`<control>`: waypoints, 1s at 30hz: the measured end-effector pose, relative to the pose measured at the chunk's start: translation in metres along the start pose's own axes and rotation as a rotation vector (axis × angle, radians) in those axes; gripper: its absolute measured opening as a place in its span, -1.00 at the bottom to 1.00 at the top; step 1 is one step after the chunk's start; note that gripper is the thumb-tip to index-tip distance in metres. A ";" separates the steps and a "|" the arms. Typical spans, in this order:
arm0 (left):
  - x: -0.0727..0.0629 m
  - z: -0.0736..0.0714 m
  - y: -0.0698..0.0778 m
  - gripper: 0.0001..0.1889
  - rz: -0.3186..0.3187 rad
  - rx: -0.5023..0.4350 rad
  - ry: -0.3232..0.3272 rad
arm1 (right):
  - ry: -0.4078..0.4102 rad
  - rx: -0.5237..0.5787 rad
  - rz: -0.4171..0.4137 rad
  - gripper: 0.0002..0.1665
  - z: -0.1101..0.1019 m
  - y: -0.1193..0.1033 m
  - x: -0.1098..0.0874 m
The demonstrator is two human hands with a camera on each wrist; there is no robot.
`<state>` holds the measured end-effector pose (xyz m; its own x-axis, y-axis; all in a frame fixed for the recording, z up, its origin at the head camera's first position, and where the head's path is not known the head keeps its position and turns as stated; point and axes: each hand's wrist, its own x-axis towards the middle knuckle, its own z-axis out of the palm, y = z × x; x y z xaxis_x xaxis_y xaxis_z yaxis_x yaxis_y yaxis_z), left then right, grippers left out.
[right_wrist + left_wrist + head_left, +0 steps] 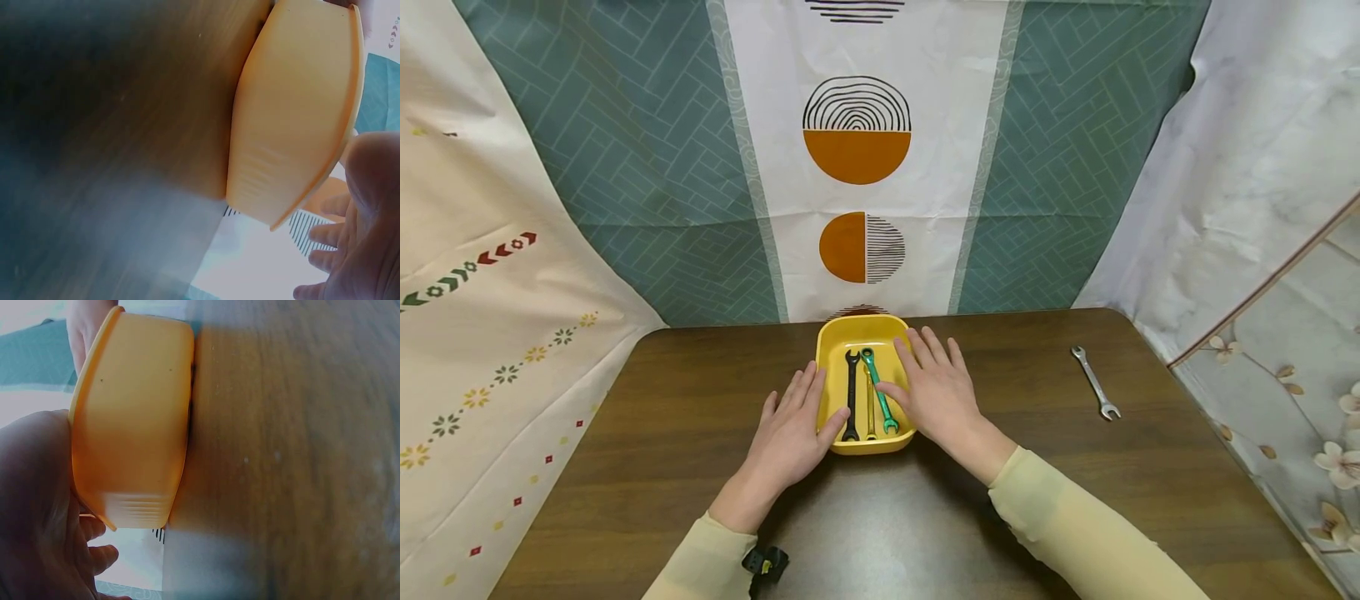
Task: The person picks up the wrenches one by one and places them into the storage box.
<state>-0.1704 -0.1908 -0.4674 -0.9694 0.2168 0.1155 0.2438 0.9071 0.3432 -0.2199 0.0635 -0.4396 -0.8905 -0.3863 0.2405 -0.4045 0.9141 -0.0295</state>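
A yellow plastic tray [868, 448] stands at the back middle of the table, with three wrenches lying lengthwise in it. These are a black wrench [852, 396], a thin gold-coloured wrench [870, 408] and a green wrench [882, 396] with a ring end. My left hand [790, 429] lies along the tray's left side, fingers straight, thumb reaching over the rim. On the right side my right hand [938, 390] rests at the rim, fingers spread and thumb over the inside. Both wrist views show the tray's outer wall [134, 419] beside the palm.
A silver open-end wrench [1095, 383] lies apart on the right of the brown table [700, 417]. Patterned cloths hang behind the table [865, 50] and on both sides. A dark strap [766, 563] is at my left wrist.
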 end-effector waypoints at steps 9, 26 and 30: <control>0.000 0.000 0.000 -0.05 -0.007 -0.002 -0.009 | 0.036 0.027 0.000 -0.03 -0.005 0.013 -0.007; 0.000 0.001 0.000 -0.06 -0.006 -0.013 -0.003 | 0.059 0.001 0.005 -0.05 -0.012 0.032 -0.016; 0.000 0.001 0.000 -0.06 -0.004 -0.012 0.002 | 0.067 -0.001 0.007 -0.05 -0.013 0.038 -0.019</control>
<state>-0.1706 -0.1906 -0.4687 -0.9703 0.2122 0.1159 0.2400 0.9036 0.3549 -0.2157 0.1076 -0.4327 -0.8775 -0.3705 0.3047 -0.3979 0.9169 -0.0309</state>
